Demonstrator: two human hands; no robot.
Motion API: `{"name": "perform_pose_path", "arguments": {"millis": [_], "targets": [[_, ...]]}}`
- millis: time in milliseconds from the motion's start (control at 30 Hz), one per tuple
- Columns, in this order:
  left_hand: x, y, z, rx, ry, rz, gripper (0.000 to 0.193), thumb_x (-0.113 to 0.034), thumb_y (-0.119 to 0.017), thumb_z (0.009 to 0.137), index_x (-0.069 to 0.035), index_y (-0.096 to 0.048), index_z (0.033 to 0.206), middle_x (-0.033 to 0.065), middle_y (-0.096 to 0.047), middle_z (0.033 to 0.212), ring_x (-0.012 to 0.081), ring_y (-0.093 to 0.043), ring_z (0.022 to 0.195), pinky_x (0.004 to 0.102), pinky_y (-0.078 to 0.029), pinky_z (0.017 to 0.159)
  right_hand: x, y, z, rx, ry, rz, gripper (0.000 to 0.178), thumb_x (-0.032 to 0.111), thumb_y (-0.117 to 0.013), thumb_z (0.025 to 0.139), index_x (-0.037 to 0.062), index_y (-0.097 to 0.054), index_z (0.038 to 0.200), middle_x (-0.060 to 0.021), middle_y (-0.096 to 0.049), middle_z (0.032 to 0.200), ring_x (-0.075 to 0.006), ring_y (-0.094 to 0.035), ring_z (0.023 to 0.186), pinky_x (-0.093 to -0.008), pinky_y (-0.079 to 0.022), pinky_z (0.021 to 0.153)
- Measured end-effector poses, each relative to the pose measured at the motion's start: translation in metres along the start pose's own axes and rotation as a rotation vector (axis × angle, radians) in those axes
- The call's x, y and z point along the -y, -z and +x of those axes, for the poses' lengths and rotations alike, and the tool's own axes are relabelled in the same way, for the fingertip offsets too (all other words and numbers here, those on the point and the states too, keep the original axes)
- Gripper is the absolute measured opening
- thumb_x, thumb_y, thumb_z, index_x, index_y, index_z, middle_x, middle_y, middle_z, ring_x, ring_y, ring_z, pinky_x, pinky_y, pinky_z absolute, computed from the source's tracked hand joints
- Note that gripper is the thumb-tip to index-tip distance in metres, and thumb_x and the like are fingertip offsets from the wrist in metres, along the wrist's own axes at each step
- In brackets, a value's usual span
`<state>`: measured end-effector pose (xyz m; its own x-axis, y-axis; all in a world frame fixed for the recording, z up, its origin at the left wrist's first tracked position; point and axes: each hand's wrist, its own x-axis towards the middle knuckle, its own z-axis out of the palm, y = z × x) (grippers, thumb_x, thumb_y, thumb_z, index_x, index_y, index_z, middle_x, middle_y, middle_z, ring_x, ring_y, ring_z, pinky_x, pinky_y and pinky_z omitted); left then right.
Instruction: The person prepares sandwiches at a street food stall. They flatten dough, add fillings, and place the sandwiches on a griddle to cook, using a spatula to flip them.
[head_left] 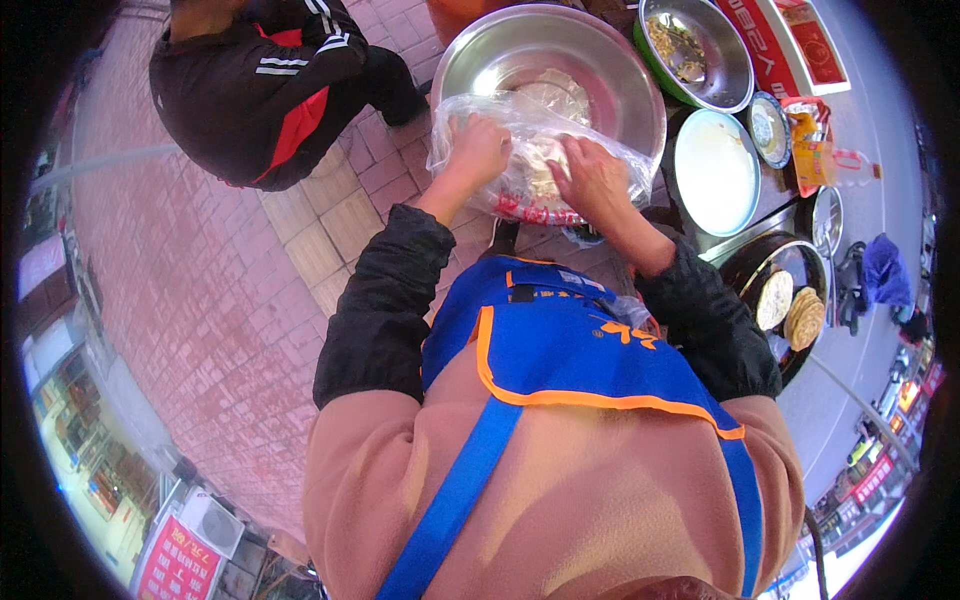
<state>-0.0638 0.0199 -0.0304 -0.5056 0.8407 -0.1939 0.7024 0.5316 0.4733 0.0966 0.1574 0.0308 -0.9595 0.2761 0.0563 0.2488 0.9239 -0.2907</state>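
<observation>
A wide metal basin [625,70] sits in front of me, with pale dough [555,95] in it. A clear plastic bag [465,115] with red print lies bunched over the near part of the basin and partly covers the dough. My left hand [480,150] is closed on the bag's left part, its fingers curled at the film. To the right, my right hand [597,182] has its fingers bent into the bag, the thumb toward the dough. The film and the hands hide some of the dough beneath.
On the right are a green-sided metal bowl [722,75] with food, a pale round board [716,170], a small bowl [769,130], and a dark pan [745,262] with round flatbreads [803,318]. A person [265,90] in dark clothes is at the upper left, on brick paving [200,280].
</observation>
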Motion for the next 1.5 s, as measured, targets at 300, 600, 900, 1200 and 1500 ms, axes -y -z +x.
{"name": "perform_pose_path", "arguments": {"millis": [300, 600, 900, 1200, 1500], "targets": [[0.011, 0.001, 0.012, -0.015, 0.115, -0.317, 0.021, -0.021, -0.057, 0.081, -0.010, -0.072, 0.089, 0.0178, -0.069, 0.101, 0.0349, -0.065, 0.093, 0.0449, -0.048, 0.088, -0.029, -0.095, 0.041, 0.388, -0.139, 0.264, 0.033, 0.026, -0.065, 0.077, 0.0011, -0.066, 0.098, -0.0230, -0.067, 0.090, -0.0410, -0.065, 0.085, -0.0468, -0.051, 0.077], [0.026, -0.023, 0.034, 0.362, -0.125, -0.157, 0.028, -0.008, -0.058, 0.074, -0.007, -0.070, 0.099, 0.0173, -0.069, 0.101, 0.0356, -0.065, 0.095, 0.0422, -0.050, 0.086, -0.054, -0.071, 0.038, 0.466, -0.291, 1.163, 0.021, 0.019, -0.055, 0.085, 0.0004, -0.064, 0.087, -0.0039, -0.062, 0.082, -0.0154, -0.055, 0.083, -0.0305, -0.045, 0.080], [0.006, -0.008, 0.022, -0.236, 0.055, -0.085, 0.012, -0.009, -0.061, 0.074, -0.002, -0.064, 0.084, 0.0202, -0.065, 0.086, 0.0402, -0.063, 0.084, 0.0449, -0.051, 0.076, -0.041, -0.052, 0.032, 0.587, -0.151, 0.419, 0.055, 0.052, -0.069, 0.079, 0.0003, -0.068, 0.098, -0.0191, -0.068, 0.097, -0.0289, -0.065, 0.090, -0.0385, -0.049, 0.080], [0.023, -0.014, 0.026, -0.422, 0.102, -0.270, 0.010, 0.001, -0.050, 0.077, 0.001, -0.060, 0.080, 0.0245, -0.063, 0.083, 0.0423, -0.061, 0.084, 0.0497, -0.047, 0.077, -0.062, 0.016, 0.008, 0.243, 0.140, 0.978, 0.025, 0.020, -0.063, 0.091, -0.0007, -0.067, 0.104, -0.0091, -0.062, 0.102, -0.0193, -0.057, 0.096, -0.0309, -0.044, 0.087], [-0.003, 0.005, 0.008, -0.513, 0.040, -0.155, 0.016, -0.013, -0.061, 0.078, 0.000, -0.059, 0.087, 0.0232, -0.058, 0.102, 0.0409, -0.058, 0.096, 0.0495, -0.047, 0.079, -0.050, 0.022, -0.030, 0.365, 0.100, -0.110, 0.015, 0.010, -0.056, 0.082, 0.0016, -0.065, 0.092, -0.0187, -0.067, 0.084, -0.0373, -0.067, 0.077, -0.0458, -0.054, 0.066]]}}
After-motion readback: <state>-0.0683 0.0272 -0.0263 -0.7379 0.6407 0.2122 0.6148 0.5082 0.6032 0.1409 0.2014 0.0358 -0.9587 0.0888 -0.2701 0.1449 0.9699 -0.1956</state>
